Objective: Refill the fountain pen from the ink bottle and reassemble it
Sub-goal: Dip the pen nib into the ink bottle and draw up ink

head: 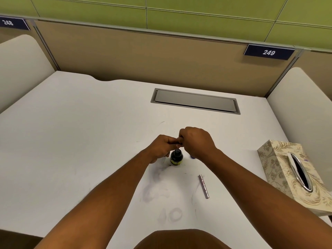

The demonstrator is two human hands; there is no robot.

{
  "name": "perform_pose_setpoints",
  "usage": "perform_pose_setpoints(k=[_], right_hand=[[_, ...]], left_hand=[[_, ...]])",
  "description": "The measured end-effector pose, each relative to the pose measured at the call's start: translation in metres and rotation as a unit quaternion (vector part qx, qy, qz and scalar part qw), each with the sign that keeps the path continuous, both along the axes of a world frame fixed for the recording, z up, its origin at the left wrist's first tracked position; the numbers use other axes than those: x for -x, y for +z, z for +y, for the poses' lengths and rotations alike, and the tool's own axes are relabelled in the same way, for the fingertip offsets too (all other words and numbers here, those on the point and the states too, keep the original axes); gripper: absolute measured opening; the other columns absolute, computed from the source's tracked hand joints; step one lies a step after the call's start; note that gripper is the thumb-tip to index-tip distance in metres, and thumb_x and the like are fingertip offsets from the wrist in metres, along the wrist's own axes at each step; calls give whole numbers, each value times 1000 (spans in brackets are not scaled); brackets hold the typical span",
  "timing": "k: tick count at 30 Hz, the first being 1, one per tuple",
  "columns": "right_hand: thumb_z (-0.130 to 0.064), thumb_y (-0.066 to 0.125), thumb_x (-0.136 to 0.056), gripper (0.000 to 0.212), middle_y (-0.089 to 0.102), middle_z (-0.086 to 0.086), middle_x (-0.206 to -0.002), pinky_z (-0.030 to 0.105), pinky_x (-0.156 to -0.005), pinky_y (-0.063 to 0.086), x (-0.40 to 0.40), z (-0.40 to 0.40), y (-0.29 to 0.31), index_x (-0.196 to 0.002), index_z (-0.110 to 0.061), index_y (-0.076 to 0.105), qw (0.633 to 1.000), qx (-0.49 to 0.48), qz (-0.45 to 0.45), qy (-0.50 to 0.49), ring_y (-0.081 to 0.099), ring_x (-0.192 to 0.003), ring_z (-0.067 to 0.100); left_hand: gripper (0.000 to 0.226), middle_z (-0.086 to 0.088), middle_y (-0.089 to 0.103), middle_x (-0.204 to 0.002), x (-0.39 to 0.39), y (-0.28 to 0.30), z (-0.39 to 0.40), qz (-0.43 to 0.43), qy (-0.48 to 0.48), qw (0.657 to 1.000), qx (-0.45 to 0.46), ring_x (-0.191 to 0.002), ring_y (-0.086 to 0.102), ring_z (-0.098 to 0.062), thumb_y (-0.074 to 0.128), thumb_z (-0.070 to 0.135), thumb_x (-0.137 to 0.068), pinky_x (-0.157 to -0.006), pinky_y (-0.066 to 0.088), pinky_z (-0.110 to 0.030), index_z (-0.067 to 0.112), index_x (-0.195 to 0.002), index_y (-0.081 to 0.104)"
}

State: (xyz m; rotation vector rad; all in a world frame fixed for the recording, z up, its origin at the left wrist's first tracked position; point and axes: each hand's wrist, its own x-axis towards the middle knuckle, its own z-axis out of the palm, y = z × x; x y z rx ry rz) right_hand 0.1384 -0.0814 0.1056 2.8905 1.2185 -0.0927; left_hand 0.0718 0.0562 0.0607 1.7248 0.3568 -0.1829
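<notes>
Pen barrel [204, 186] lies on desk [89, 132], at 5 o'clock from ink bottle [176, 157]. Bottle upright, open. Directly above its mouth, left hand [162, 147] and right hand [196, 141] meet, fingers curled, pinching the small pen section [177, 147]. Tissue box [291, 174] at 3 o'clock.

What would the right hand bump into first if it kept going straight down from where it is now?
Probably the ink bottle: the right hand hovers just above its open mouth, holding a thin pen part over it. Depth is hard to judge here.
</notes>
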Motion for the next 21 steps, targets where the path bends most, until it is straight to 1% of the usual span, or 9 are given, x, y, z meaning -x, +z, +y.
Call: perform_pose_setpoints(k=[2, 4, 7, 10, 12, 13, 16, 18, 21], right_hand=[[-24, 55, -94, 17, 64, 5, -94, 33, -63, 44, -4, 1, -5, -103, -12, 64, 1000, -16, -6, -14, 58, -77, 25], [-29, 51, -96, 23, 66, 4, -98, 34, -68, 47, -8, 0, -8, -110, -16, 66, 999, -46, 12, -25, 62, -86, 26], [-18, 55, -94, 31, 67, 1, -109, 34, -74, 49, -10, -1, -9, -124, -23, 61, 997, -63, 46, -1, 63, -98, 26], [-15, 56, -92, 27, 67, 0, -104, 33, -70, 48, -11, -2, -10, -115, -24, 64, 997, -63, 37, 2, 62, -94, 25], [-14, 56, -91, 23, 67, 0, -101, 30, -65, 42, -10, -3, -11, -110, -23, 65, 998, -59, 20, 2, 62, -91, 24], [-12, 56, -90, 23, 66, 0, -101, 30, -64, 39, -9, -3, -10, -109, -21, 65, 998, -52, 16, 4, 62, -89, 24], [-11, 56, -88, 19, 65, 2, -97, 30, -61, 37, -6, -3, -10, -105, -16, 64, 999, -44, 9, 1, 62, -85, 26], [-23, 52, -93, 16, 66, 3, -93, 33, -62, 43, -8, -2, -10, -99, -15, 65, 999, -48, -1, -13, 62, -84, 26], [-33, 50, -95, 24, 67, 2, -95, 34, -69, 47, -10, -2, -13, -101, -17, 67, 998, -59, 19, -28, 62, -86, 24]], left_hand=[[25, 10, 64, -59, 0, -2, 1, 0, 2, 1000, 6, -46, 37, -8, 64, 9, -93, -47, 36, -17, 12, -117, 73], [25, 10, 66, -59, -1, -3, 2, 0, 0, 1000, 14, -45, 35, -7, 63, 9, -94, -47, 35, -17, 12, -117, 72], [24, 16, 69, -62, -2, -4, 2, -3, -4, 1000, 18, -44, 33, -6, 61, 11, -95, -46, 35, -15, 12, -117, 71], [26, 19, 71, -66, -4, -6, 3, -3, -2, 1000, 19, -43, 33, -6, 62, 10, -95, -45, 34, -15, 11, -119, 71], [26, 16, 69, -62, -4, -6, 2, 2, -1, 1000, 19, -41, 33, -4, 61, 10, -95, -44, 34, -14, 11, -120, 70], [26, 8, 69, -63, -4, -5, 1, 2, 0, 1000, 18, -40, 33, -3, 61, 10, -95, -44, 34, -14, 11, -120, 70], [26, 0, 70, -78, -3, -6, 1, 2, -1, 1000, 18, -42, 35, -4, 60, 10, -96, -46, 35, -15, 12, -120, 70], [26, 6, 67, -61, -3, -8, 2, 4, -4, 1000, 13, -44, 35, -6, 61, 9, -95, -47, 35, -17, 11, -119, 71], [26, 19, 65, -55, -2, -8, 3, 10, -11, 1000, 11, -43, 35, -5, 61, 9, -95, -47, 35, -17, 11, -119, 71]])
